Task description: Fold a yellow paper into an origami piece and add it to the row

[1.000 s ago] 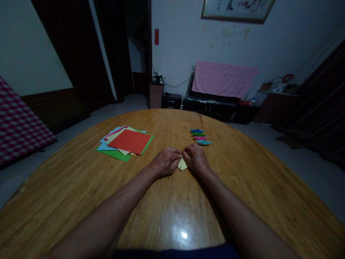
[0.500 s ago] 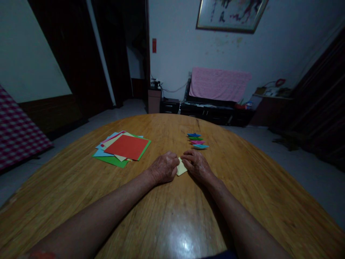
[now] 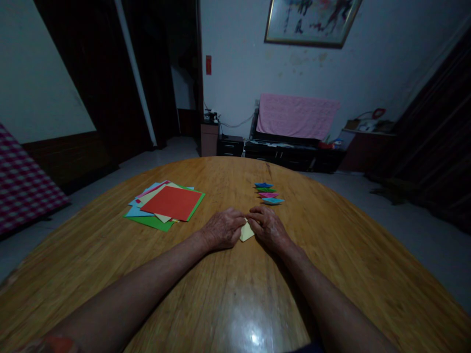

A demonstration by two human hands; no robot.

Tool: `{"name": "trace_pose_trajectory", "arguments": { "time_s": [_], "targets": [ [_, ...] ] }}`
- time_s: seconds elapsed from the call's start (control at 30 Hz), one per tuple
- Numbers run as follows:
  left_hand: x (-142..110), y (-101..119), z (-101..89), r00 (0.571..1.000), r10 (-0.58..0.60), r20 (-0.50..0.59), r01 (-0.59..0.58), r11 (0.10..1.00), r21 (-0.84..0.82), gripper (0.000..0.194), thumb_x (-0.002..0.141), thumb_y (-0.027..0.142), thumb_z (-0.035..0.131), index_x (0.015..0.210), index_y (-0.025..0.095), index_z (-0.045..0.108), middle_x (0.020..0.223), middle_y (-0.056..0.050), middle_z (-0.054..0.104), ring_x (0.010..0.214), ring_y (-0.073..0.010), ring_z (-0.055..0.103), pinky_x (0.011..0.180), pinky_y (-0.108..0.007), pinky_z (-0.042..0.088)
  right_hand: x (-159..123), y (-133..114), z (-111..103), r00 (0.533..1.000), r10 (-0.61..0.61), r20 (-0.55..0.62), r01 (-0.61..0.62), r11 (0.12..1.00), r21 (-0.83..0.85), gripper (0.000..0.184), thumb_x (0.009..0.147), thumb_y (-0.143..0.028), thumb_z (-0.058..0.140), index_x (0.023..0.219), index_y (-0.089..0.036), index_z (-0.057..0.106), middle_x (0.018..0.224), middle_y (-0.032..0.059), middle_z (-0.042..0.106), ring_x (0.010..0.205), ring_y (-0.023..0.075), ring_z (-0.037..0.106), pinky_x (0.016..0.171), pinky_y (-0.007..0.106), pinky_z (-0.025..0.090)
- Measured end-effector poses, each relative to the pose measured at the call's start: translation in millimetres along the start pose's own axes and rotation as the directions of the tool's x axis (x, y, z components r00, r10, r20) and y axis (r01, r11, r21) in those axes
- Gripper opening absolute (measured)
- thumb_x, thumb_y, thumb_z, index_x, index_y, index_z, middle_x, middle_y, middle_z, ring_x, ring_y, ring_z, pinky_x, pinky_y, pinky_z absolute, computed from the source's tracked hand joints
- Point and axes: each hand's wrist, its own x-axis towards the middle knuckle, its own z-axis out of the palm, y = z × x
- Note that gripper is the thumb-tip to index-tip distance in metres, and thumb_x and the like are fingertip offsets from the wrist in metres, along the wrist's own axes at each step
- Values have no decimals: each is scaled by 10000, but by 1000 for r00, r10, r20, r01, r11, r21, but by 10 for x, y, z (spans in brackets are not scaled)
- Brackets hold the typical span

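A small folded piece of pale yellow paper (image 3: pixel 247 232) lies on the wooden table between my two hands. My left hand (image 3: pixel 226 228) is closed at its left edge, fingers curled on the paper. From the other side my right hand (image 3: pixel 268 226) presses its bent fingers on the paper's upper right part. Fingertips of both hands nearly meet at the top and hide much of the paper. Just beyond my right hand stand paper boats in a row: a light blue boat (image 3: pixel 273 201), a pink boat (image 3: pixel 268 195), a green boat (image 3: pixel 266 189) and a dark blue boat (image 3: pixel 263 185).
Left of my hands lies a loose stack of coloured paper sheets (image 3: pixel 172 202), a red sheet on top. The round wooden table (image 3: pixel 184 304) fills the foreground. Behind it are a low black cabinet (image 3: pixel 279 153) and a pink towel (image 3: pixel 298 116) draped over something.
The fingertips have come closer together over the top of the yellow paper, covering more of it. The whole view has shifted slightly; the boats and the stack stay in place.
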Motion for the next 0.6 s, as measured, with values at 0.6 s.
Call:
{"name": "trace_pose_trajectory", "arguments": {
  "time_s": [0.6],
  "targets": [
    [-70,-118,-280,990,15,137,-9,999,-43,284,789,122,463,961,217,668,837,-41,671,779,-177,607,692,-270,441,17,-45,-54,999,5,41,-4,1000,-14,235,861,-218,513,931,-205,737,985,90,659,919,204,591,840,343,448]
  ]
}}
